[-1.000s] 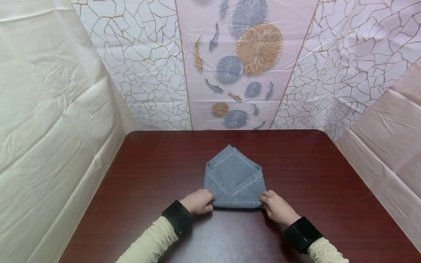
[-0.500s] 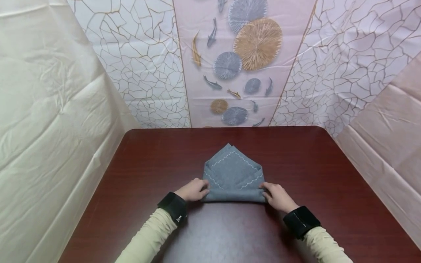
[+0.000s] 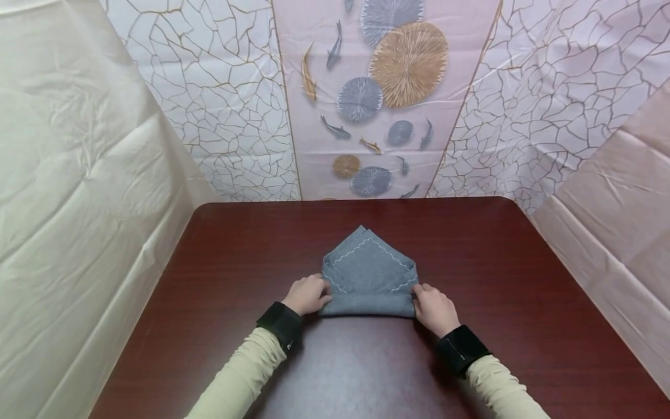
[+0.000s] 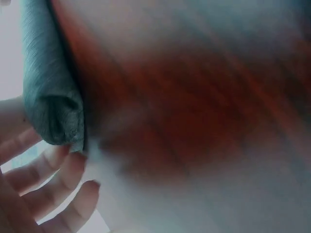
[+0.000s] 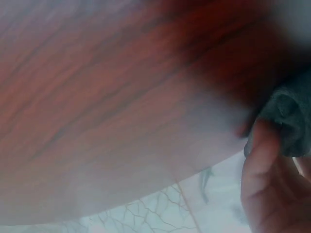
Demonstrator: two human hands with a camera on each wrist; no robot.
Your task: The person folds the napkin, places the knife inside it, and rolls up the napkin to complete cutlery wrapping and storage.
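A: Where's the napkin (image 3: 369, 273) sitting?

B: Mid table (image 3: 523, 279), point facing far, rolled near edge running left-right. Left hand (image 3: 307, 294) pinches the roll's left end, right hand (image 3: 433, 307) pinches the right end, fingers curled on cloth. Both equally close, roll lies between them.

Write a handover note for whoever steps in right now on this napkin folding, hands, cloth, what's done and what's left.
Left hand: grips the left end of the rolled near edge of the grey-blue cloth napkin with white stitching.
Right hand: grips the right end of that roll.
Napkin: lies mid-way across the dark red wooden table, point facing away.
Done: side corners folded in, near edge rolled partway up.
Left: probably roll on toward the point; keep both ends level.
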